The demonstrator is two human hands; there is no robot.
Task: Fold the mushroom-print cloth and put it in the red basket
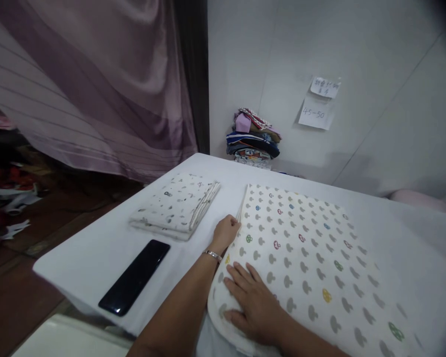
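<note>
A white cloth with a print of grey and coloured mushrooms (301, 238) lies folded on the white table, its rounded corner towards me. My left hand (226, 233), a bracelet at its wrist, is closed at the left edge of this cloth, with fingertips gripping the edge. Flat on top of the cloth near that corner rests my right hand (254, 307), fingers spread. To the left sits a second folded white cloth with small grey-green prints (174, 203). In front of it is a shiny black oblong object (135, 277), not touched by either hand.
The white table (85, 248) has a rounded left corner. A pile of folded fabrics (253, 139) stands beyond its far edge by the wall. Two handwritten papers (314, 114) are stuck on the wall. A purple curtain (134, 99) hangs at the left.
</note>
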